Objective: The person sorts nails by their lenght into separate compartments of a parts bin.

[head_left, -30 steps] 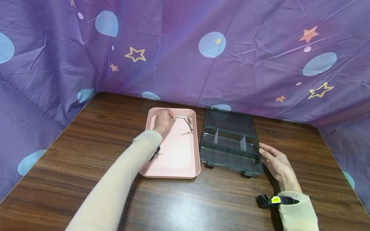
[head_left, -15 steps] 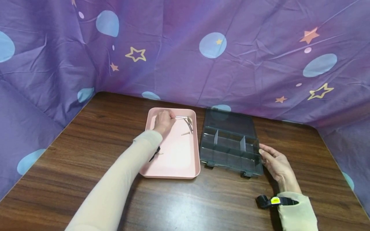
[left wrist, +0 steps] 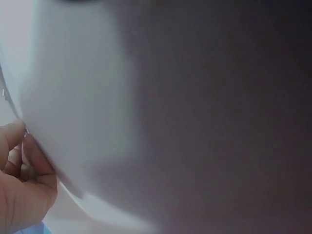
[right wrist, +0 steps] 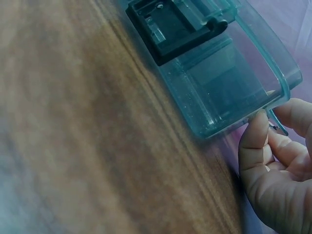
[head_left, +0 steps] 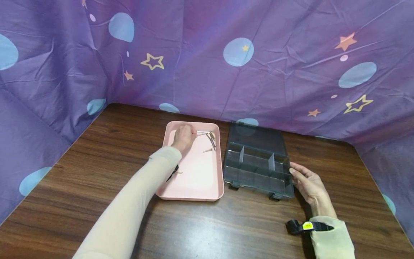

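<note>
Left hand [head_left: 185, 136]: reaches a nail [head_left: 203, 132]; cannot tell if clamped.
Nail: lies in pink tray [head_left: 197, 176] near other nails [head_left: 207, 150].
Right hand [head_left: 309, 183]: clamps edge of open box [head_left: 255, 175].
Change: shows little from a second ago; leaves nail there.

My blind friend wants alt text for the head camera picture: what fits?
A person's left hand reaches into a pink tray, fingers at a thin metal piece, while the right hand grips the side of an open, dark translucent compartment box. Below is a wooden table; behind, a purple starry cloth.
</note>
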`<state>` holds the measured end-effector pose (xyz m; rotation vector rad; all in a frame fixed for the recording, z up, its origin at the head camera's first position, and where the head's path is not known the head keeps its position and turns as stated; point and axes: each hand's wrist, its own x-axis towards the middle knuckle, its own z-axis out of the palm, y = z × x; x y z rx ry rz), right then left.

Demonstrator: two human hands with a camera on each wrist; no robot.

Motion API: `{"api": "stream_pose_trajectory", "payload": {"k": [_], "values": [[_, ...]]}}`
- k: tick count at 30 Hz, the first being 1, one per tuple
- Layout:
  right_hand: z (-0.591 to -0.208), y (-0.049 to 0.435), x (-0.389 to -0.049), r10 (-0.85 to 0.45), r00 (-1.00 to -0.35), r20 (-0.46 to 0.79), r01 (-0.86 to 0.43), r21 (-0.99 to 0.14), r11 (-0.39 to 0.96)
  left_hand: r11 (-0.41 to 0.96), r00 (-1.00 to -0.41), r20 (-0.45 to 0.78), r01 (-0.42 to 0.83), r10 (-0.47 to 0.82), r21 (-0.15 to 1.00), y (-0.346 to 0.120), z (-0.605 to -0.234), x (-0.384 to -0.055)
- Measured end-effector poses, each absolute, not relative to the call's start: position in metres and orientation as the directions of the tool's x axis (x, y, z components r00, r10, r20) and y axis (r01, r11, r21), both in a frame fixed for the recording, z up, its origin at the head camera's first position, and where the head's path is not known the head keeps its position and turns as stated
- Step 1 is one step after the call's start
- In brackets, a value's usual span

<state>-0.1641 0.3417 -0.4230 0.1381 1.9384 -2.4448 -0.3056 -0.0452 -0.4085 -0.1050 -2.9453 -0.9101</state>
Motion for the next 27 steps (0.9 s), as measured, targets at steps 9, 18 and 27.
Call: {"api": "stream_pose_trajectory", "payload": {"k": [9, 18, 27], "values": [[-0.4227, 0.3413, -0.1636, 0.044, -0.995, -0.091, 0.079, -0.971, -0.226, 0.807, -0.998, 0.000, 0.052, 0.065, 0.589, -0.0469, -0.4057, -0.3036], [-0.4247, 0.3423, -0.1633, 0.043, -0.995, -0.090, 0.080, -0.979, -0.185, 0.781, -0.998, -0.002, 0.047, 0.062, 0.623, -0.0495, -0.4045, -0.2999], [-0.4238, 0.3428, -0.1643, 0.037, -0.996, -0.082, 0.073, -0.977, -0.199, 0.750, -0.998, 0.016, 0.054, 0.057, 0.659, -0.0501, -0.4034, -0.2988]]}}
